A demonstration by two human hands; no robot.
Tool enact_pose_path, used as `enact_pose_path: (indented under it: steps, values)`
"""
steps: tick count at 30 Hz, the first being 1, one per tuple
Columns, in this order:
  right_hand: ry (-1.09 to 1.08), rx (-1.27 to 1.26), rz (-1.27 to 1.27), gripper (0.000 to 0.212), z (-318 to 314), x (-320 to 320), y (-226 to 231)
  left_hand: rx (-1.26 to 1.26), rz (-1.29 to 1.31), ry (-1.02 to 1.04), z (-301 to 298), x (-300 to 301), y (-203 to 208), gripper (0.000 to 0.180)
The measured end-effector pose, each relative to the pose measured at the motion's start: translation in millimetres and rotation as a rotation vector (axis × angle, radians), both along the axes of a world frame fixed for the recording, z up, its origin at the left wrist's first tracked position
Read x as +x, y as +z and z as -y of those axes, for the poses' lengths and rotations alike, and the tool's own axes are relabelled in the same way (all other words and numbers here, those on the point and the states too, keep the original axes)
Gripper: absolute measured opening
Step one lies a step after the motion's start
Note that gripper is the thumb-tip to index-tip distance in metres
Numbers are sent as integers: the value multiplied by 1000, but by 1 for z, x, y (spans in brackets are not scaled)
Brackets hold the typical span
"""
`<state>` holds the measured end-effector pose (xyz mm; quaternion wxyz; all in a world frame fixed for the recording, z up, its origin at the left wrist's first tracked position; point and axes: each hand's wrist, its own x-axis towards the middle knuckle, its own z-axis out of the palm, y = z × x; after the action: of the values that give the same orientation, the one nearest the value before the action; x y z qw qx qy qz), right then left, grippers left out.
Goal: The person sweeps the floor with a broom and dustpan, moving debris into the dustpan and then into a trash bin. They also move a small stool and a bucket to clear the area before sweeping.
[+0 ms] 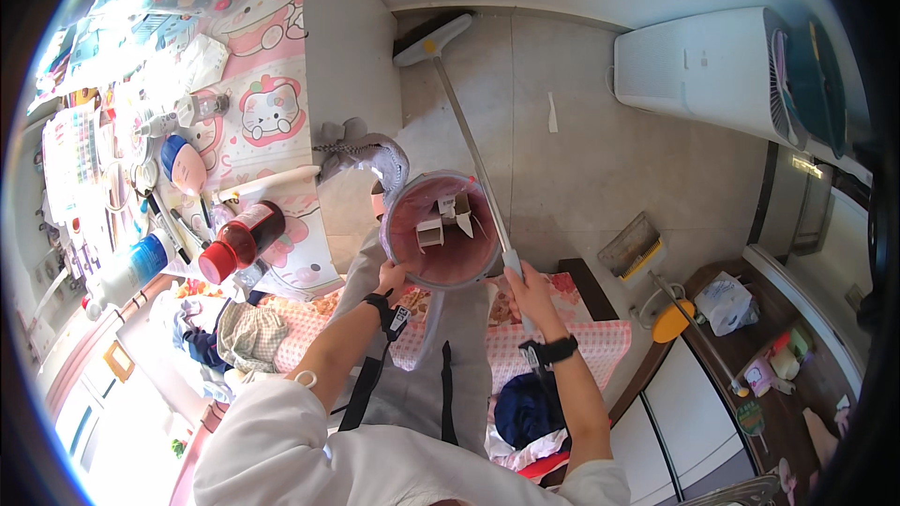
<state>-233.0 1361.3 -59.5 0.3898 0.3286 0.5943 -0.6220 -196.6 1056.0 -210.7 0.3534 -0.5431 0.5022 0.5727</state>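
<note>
Left hand pinches the bin by its rim, mid-frame, likely light, best held there; right hand grips the broom, probably stiff.

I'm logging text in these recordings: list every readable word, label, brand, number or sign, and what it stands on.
Nothing is quoted here.
Dark red bottle: pale label, print too small to read.
White bottle with a blue label: print blurred.
Band on the left wrist: pale patch with dark marks, too small to read surely.
Carton in the bin: tiny dark marks, unreadable.
</note>
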Motion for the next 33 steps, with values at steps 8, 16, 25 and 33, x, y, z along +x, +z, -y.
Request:
enact_pose_path:
  steps: [8, 16, 25, 33]
  values:
    - [425, 498, -80, 34, -77, 60, 27, -70, 45, -20, 24, 4, 14, 20]
    - [460, 665, 49, 29, -97, 111, 154, 21, 55, 15, 33, 8, 29, 18]
    - [687, 573, -130, 31, -102, 51, 96, 38, -38, 0, 43, 13, 41, 18]
    - [623, 590, 134, 37, -145, 84, 75, 48, -23, -91, 43, 12, 31, 20]
